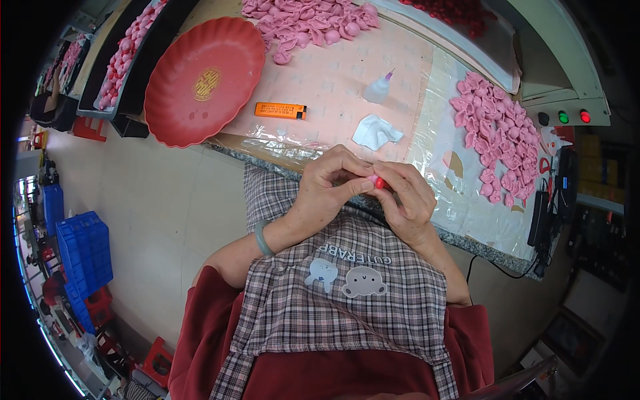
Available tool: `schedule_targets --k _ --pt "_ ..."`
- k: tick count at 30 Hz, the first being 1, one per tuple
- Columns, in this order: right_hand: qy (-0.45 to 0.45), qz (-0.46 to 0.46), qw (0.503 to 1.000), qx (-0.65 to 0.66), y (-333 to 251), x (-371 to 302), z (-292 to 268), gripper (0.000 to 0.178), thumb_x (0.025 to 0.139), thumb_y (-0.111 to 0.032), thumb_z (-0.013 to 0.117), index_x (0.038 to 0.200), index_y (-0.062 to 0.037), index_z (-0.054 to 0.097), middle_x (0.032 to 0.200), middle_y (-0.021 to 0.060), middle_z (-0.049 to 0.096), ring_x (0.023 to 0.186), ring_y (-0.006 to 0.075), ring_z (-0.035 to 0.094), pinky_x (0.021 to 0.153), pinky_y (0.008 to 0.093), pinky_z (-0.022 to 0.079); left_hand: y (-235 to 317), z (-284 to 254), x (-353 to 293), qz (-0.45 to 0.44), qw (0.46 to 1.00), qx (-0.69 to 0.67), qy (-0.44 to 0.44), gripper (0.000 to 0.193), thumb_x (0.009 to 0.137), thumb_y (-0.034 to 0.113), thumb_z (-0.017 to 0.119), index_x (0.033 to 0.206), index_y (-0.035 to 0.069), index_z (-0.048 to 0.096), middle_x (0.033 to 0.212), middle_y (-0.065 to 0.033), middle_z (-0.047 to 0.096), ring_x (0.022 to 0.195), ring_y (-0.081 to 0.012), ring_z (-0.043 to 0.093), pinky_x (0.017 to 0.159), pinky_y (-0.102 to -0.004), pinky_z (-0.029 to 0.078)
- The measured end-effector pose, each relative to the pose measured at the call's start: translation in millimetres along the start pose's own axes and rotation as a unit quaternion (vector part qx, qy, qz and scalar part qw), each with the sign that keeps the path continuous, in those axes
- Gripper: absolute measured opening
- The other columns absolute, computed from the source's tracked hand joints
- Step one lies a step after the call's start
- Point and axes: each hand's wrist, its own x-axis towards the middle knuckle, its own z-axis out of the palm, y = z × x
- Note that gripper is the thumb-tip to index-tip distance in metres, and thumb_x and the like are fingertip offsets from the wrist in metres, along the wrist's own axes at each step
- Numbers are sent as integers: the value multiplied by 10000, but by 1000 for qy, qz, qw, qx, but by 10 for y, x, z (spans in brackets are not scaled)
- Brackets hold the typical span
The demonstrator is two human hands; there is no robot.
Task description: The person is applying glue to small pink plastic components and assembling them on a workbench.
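Just over the near table edge, my left hand (325, 185) and my right hand (409, 199) meet in front of my apron. Between their fingertips is a small pink-and-red piece (379, 182), its red rounded end toward my right hand; fingers hide much of it. Both hands have their fingers closed on it. Beyond them lie a crumpled white tissue (377, 133) and a small translucent bottle (377, 90) with a purple needle tip. An orange lighter (280, 111) rests farther left.
A red scalloped plate (237, 73) overhangs the table's left edge. Pink shell-like pieces are heaped at the back (313, 20) and on the right (500, 133). A black tray (175, 23) of pink and red pieces stands far left. A machine housing (563, 87) with lit buttons borders the right.
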Motion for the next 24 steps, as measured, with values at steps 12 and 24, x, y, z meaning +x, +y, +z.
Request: schedule_targets --k 12,24 --pt "-3 3 1000 5 6 -17 -1 366 709 40 755 1066 14 683 966 157 679 827 241 681 664 288 552 10 7 -4 -3 1000 14 3 114 823 -3 725 916 10 661 939 -37 575 830 -95 618 738 -216 538" --pt "-4 6 1000 6 27 -42 9 361 721 38 751 1074 17 679 963 161 679 831 243 681 671 289 554 -3 3 -5 -10 1000 20 5 114 820 -2 728 911 11 660 940 -35 576 837 -91 615 741 -216 535"
